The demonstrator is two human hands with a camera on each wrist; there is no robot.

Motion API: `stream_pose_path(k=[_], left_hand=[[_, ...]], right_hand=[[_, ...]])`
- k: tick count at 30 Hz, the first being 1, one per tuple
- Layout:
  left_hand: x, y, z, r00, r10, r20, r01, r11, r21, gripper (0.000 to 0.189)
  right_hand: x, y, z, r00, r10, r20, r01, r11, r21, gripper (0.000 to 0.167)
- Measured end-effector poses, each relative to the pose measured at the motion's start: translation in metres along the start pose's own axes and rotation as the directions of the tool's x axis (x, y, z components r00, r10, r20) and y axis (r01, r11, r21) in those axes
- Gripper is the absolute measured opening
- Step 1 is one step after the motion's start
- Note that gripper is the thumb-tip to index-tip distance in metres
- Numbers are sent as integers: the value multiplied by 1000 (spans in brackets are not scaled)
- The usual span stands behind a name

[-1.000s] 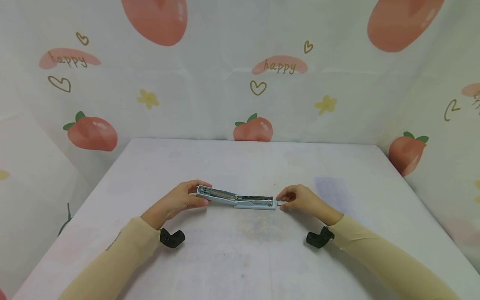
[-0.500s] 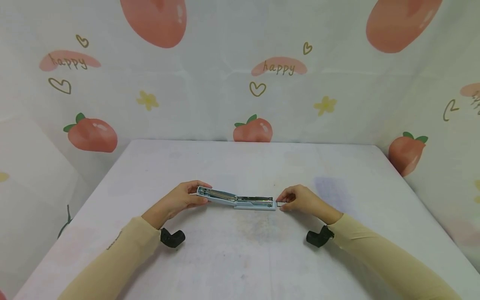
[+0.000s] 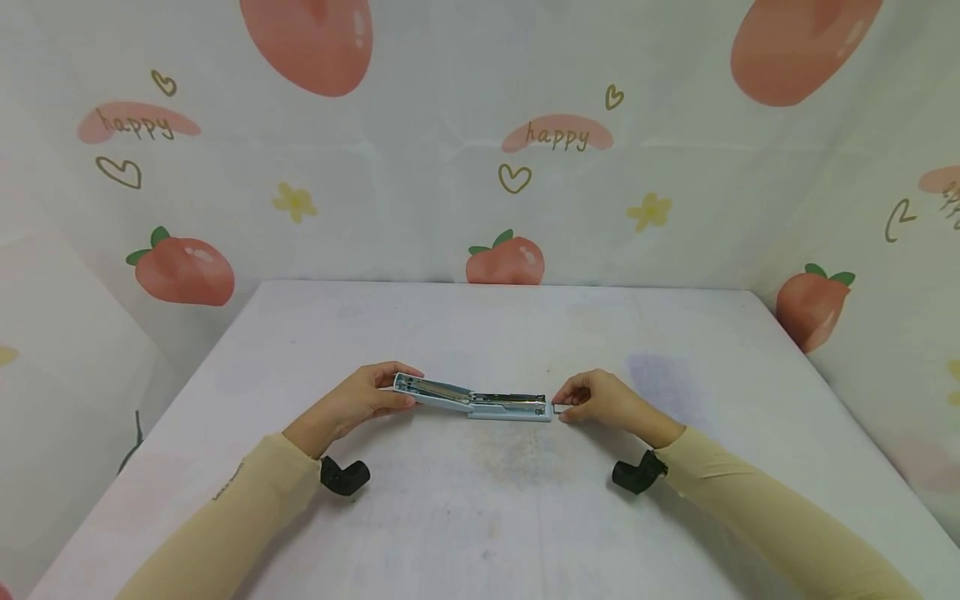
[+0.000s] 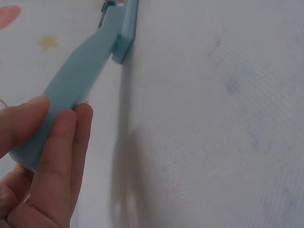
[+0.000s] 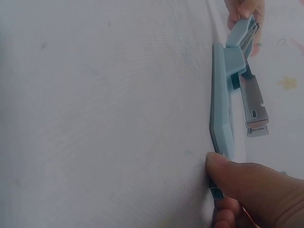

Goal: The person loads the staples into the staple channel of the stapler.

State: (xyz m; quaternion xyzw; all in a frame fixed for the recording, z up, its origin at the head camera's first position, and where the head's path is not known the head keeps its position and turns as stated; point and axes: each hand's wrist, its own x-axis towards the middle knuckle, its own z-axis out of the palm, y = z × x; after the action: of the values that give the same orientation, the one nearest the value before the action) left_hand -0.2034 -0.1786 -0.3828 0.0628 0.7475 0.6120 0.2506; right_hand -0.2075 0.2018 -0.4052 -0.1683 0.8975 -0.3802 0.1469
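Observation:
A light-blue stapler (image 3: 510, 411) lies opened out on the table, its top cover (image 4: 78, 66) swung back and raised to the left. My left hand (image 3: 367, 398) grips the end of that cover between thumb and fingers. The metal magazine (image 5: 254, 97) stands exposed above the base (image 5: 221, 109). Just beyond the base's right end, my right hand (image 3: 600, 402) pinches a small dark, shiny strip (image 5: 216, 193), which looks like staples. Thumb and fingers hide much of it. In the right wrist view the thumb tip (image 5: 216, 160) is close to the base's end.
The white table (image 3: 480, 517) has faint stains and a bluish patch to the right. A printed curtain (image 3: 420, 167) hangs behind it. A black wrist camera mount sits at each cuff, the left mount (image 3: 345, 477) and the right mount (image 3: 639, 473).

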Motion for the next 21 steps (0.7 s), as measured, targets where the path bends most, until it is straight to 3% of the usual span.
stream_pose_path(k=[21], left_hand=[[1,1,0,1000,-16,-8,16,1000,4,50]], right_hand=[[-1,-3,-1,999,32,8,-32,999,3,19]])
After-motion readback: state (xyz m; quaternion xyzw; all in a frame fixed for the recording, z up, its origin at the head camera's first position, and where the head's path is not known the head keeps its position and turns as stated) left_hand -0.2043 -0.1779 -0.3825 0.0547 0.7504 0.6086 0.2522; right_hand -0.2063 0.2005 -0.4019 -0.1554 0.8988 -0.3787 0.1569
